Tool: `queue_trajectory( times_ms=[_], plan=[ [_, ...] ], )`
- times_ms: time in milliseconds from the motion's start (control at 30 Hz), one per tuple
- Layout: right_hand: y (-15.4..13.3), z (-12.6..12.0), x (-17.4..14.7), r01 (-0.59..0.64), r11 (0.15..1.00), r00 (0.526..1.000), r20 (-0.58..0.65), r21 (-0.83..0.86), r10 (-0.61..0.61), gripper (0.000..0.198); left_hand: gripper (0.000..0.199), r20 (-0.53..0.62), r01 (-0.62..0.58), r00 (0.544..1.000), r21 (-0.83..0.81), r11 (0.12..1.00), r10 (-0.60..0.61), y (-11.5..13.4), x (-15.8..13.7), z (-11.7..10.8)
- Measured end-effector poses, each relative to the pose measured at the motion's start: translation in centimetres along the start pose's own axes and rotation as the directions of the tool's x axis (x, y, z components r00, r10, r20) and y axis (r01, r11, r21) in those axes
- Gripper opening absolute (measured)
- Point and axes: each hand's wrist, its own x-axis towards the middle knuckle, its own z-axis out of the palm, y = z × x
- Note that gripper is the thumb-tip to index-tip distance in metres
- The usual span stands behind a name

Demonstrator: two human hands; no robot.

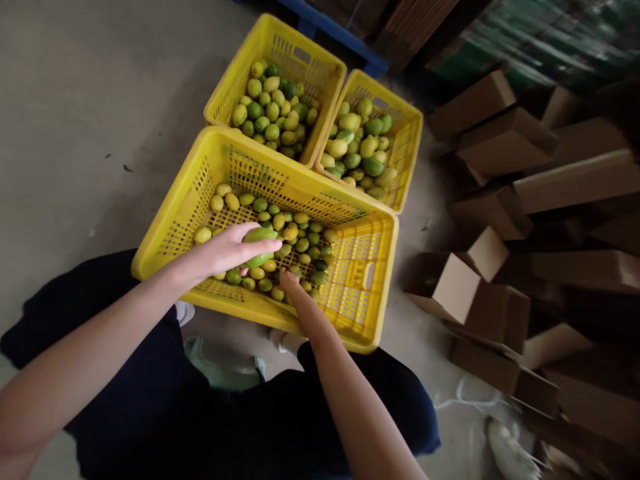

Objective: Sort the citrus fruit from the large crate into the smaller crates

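Note:
The large yellow crate (175, 160) in front of me has lemons (231, 201) of green and yellow spread over its bottom. Above them, my left hand (235, 248) is closed around green lemons (260, 235), apparently two, one beside the other. Down among the fruit on the near side, my right hand (289, 279) has its fingers curled, close to a green lemon (296, 271). Its fingertips are mostly hidden, so whether a fruit is in them does not show.
Two more yellow crates with lemons, one (220, 87) at the back left and one (413, 143) at the back right, touch the far side. Open cardboard boxes (455, 287) are heaped on the right. Behind stands a blue pallet (330, 30). My knees flank the near crate.

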Motion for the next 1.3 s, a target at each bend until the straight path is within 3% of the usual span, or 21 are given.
queue_trajectory(
  times_ms=[67,200,333,433,500,600,667,767,867,933,1100,1300],
  plan=[
    [0.0,0.3,0.7,-0.004,0.972,0.999,-0.033,-0.237,-0.004,0.032,0.056,-0.017,0.035,0.999,-0.007,0.999,-0.035,0.2,0.2,-0.1],
    [-0.8,-0.2,0.4,0.016,0.754,0.995,-0.065,-0.657,-0.078,0.031,0.056,-0.061,0.061,0.996,-0.018,0.998,-0.062,1.4,0.5,0.1],
    [-2.9,-2.1,-2.6,0.078,0.532,0.969,-0.061,-0.843,-0.239,0.041,0.04,-0.05,-0.044,0.998,-0.108,0.993,0.039,1.7,2.2,0.3],
    [-5.9,-4.6,-6.8,0.137,0.433,0.906,-0.064,-0.891,-0.418,0.055,0.029,0.017,-0.055,0.998,-0.297,0.953,0.063,1.4,3.3,0.6],
    [-7.7,-6.1,-10.5,0.201,0.392,0.809,-0.073,-0.898,-0.583,0.059,0.029,0.084,-0.081,0.989,-0.387,0.918,0.123,1.3,3.3,0.9],
    [-8.5,-7.0,-16.0,0.424,0.349,0.474,-0.124,-0.835,-0.872,0.059,0.034,0.128,-0.198,0.956,-0.384,0.902,0.265,0.8,2.0,1.6],
    [-7.7,-6.5,-18.9,0.563,0.349,0.267,-0.234,-0.749,-0.935,0.059,0.041,0.084,-0.301,0.934,-0.336,0.892,0.347,0.2,1.1,2.3],
    [-6.1,-4.8,-21.3,0.655,0.326,0.075,-0.37,-0.682,-0.926,0.053,0.054,0.021,-0.437,0.885,-0.304,0.847,0.464,-0.8,0.3,3.3],
    [-5.4,-3.0,-22.2,0.662,0.242,-0.024,-0.344,-0.709,-0.939,0.048,0.055,0.002,-0.566,0.8,-0.328,0.756,0.599,-1.3,0.3,3.9],
    [-5.5,-2.2,-22.4,0.672,0.226,-0.046,-0.344,-0.705,-0.938,0.047,0.056,-0.015,-0.629,0.748,-0.334,0.702,0.663,-1.1,0.3,3.9],
    [-6.3,-1.3,-22.4,0.718,0.231,-0.055,-0.384,-0.657,-0.922,0.047,0.06,-0.019,-0.691,0.701,-0.269,0.671,0.713,-0.4,0.1,3.3],
    [-6.9,-1.0,-22.1,0.71,0.153,-0.163,-0.371,-0.687,-0.914,0.046,0.057,-0.047,-0.772,0.629,-0.153,0.617,0.776,-0.9,-0.5,2.8]
  ],
)
